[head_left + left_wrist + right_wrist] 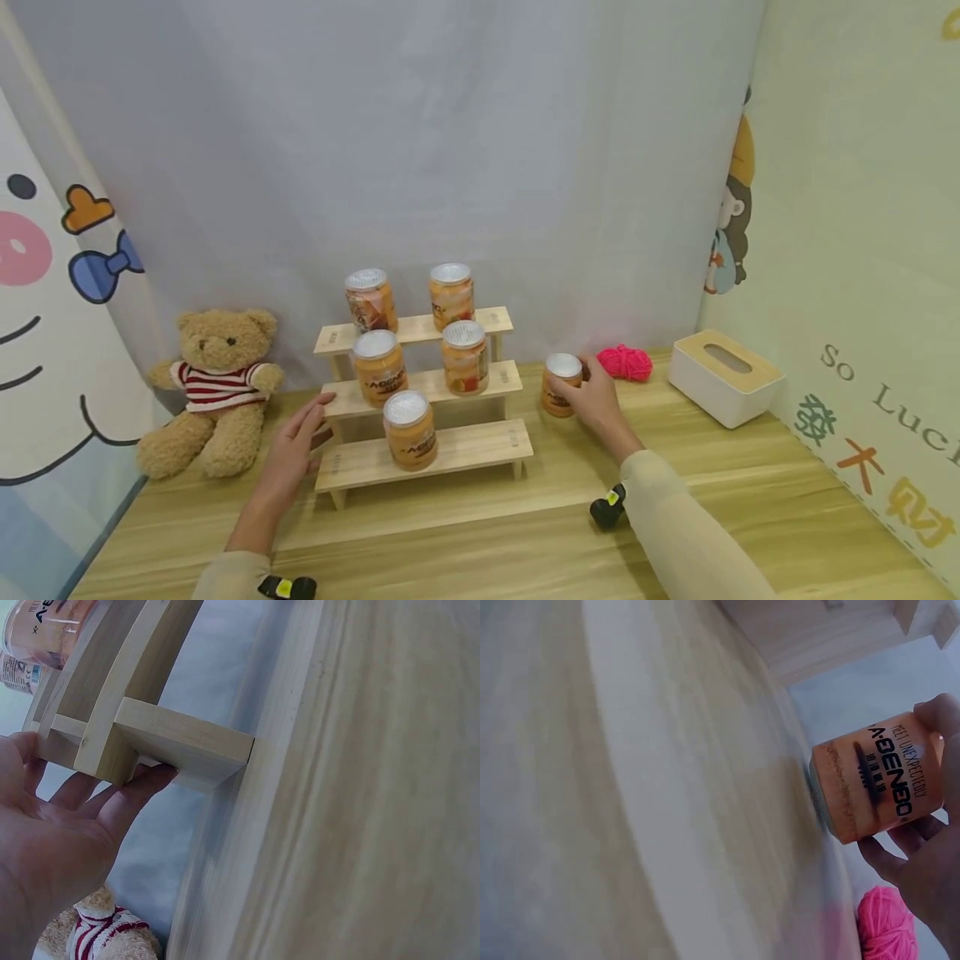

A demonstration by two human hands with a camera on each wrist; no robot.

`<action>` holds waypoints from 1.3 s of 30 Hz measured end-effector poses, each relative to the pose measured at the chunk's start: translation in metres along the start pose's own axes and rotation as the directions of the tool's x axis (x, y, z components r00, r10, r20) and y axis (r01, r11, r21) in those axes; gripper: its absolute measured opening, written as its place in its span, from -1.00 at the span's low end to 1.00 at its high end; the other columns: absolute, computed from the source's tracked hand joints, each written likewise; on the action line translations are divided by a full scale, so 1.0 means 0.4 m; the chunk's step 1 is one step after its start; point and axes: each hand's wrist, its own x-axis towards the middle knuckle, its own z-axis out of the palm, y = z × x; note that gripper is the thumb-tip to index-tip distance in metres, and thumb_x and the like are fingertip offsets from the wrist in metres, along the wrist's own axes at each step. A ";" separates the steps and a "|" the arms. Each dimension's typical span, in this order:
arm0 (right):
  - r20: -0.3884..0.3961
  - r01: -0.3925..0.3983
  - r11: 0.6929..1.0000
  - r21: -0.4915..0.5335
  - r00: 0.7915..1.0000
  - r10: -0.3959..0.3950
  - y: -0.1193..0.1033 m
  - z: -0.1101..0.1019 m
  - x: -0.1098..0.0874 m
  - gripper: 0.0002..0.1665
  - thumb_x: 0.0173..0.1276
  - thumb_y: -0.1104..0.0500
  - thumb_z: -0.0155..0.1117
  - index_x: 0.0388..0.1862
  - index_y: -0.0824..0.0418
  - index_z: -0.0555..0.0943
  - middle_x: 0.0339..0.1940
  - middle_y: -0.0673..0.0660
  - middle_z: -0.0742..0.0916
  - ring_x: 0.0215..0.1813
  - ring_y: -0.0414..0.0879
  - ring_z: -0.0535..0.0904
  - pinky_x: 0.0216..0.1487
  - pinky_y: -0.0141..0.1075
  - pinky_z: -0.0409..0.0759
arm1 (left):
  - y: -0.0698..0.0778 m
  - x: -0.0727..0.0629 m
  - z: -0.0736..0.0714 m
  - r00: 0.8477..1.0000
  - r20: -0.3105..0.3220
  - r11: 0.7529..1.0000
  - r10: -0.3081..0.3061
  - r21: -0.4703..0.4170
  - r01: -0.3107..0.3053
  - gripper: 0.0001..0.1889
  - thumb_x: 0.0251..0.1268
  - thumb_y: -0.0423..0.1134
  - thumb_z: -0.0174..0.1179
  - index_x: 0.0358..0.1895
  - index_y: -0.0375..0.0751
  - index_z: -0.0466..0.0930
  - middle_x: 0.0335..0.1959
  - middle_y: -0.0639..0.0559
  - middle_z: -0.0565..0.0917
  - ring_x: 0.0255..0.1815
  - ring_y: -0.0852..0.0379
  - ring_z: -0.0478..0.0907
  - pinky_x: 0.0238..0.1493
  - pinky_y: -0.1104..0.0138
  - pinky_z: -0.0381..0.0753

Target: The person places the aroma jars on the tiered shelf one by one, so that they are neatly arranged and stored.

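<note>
A three-tier wooden display stand (480,442) holds several orange jars with silver lids. Two jars are on the top tier, including one jar (452,297) at its right; two sit on the middle tier, and a single jar (411,431) stands on the lowest. At the stand's left end, my left hand (288,446) grips the wood, its fingers reaching round the end in the left wrist view. To the right of the stand, my right hand (597,400) holds another jar (881,776) by its sides. That jar is upright at the tabletop; I cannot tell whether it touches.
A teddy bear (219,383) in a striped top sits left of the stand. Pink yarn (626,363) lies behind my right hand, with a tissue box (726,377) farther right. A grey curtain (480,150) hangs behind the wooden table (450,550).
</note>
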 end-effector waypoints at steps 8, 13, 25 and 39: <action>0.045 0.032 0.999 0.015 0.998 -0.033 -0.073 -0.032 -0.038 -0.32 0.29 0.06 0.48 0.24 0.37 0.43 0.11 0.31 0.60 0.17 0.16 0.50 0.13 0.03 0.46 | 0.002 0.001 0.000 1.000 -0.002 1.000 0.018 0.003 -0.018 -0.33 0.58 0.25 -0.22 0.58 0.00 0.17 0.58 -0.20 0.08 0.45 -0.28 0.24 -0.05 0.15 0.51; 0.063 0.085 0.996 -0.011 0.994 -0.084 -0.115 -0.055 -0.077 -0.33 0.27 0.12 0.48 0.24 0.39 0.45 0.06 0.30 0.62 0.09 0.15 0.54 -0.03 -0.09 0.52 | -0.002 0.002 0.000 1.000 0.003 0.999 0.029 -0.021 -0.029 -0.33 0.59 0.23 -0.21 0.58 -0.03 0.16 0.57 -0.23 0.07 0.45 -0.28 0.23 -0.15 0.22 0.54; 0.139 0.135 0.983 0.124 0.978 -0.152 -0.189 -0.073 -0.153 -0.41 0.27 0.12 0.50 0.20 0.28 0.51 0.05 0.18 0.63 0.11 0.04 0.54 -0.03 -0.12 0.53 | -0.004 0.006 0.002 1.000 -0.002 1.000 0.012 -0.018 -0.013 -0.32 0.57 0.27 -0.21 0.58 0.01 0.17 0.56 -0.23 0.08 0.45 -0.27 0.24 -0.13 0.24 0.53; 0.274 0.130 0.972 0.197 0.944 -0.182 -0.244 0.018 -0.208 -0.39 0.18 0.16 0.57 0.17 0.24 0.55 -0.02 0.15 0.66 0.04 0.03 0.56 -0.06 -0.16 0.61 | -0.002 0.005 -0.001 1.000 -0.004 1.000 0.005 -0.005 -0.005 -0.33 0.58 0.24 -0.23 0.59 0.02 0.14 0.59 -0.21 0.05 0.46 -0.29 0.22 -0.10 0.19 0.54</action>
